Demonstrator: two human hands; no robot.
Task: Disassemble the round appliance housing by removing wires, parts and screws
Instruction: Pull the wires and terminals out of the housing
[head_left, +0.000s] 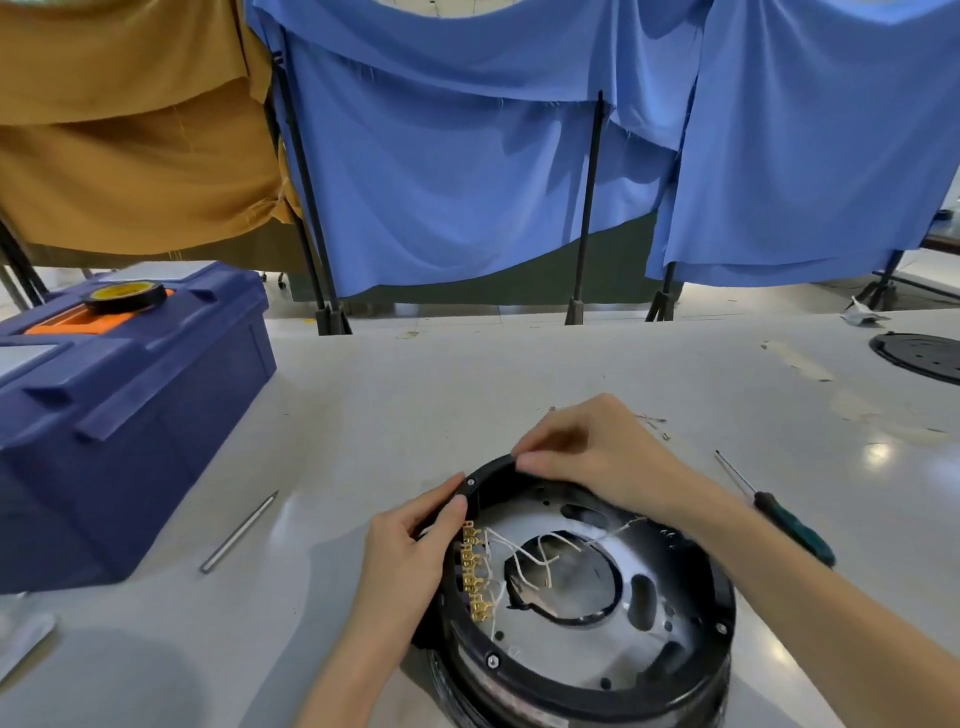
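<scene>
Black round housing (587, 670) on table — left hand (410, 561), right hand (587, 457) grip clamped on rim.

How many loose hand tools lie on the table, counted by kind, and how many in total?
Green-handled screwdriver: 1
Plain metal rod-like tool: 1
Total: 2
</scene>
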